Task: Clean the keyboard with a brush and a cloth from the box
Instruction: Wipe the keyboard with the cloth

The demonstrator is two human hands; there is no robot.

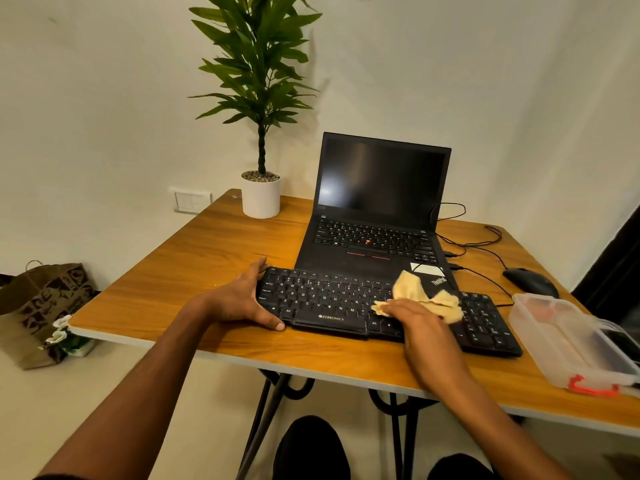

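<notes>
While the left hand [247, 299] clamps the left end of the keyboard [332, 306], thumb at the near edge and fingers over the far one, the right hand [414, 318] presses the yellow cloth [427, 296] onto the keys right of centre. Good wiping probably means short, light strokes along the rows (the brace stops sliding). Further right, the clear box [568, 344] sits near the table [214, 244] edge; no brush is visible.
</notes>
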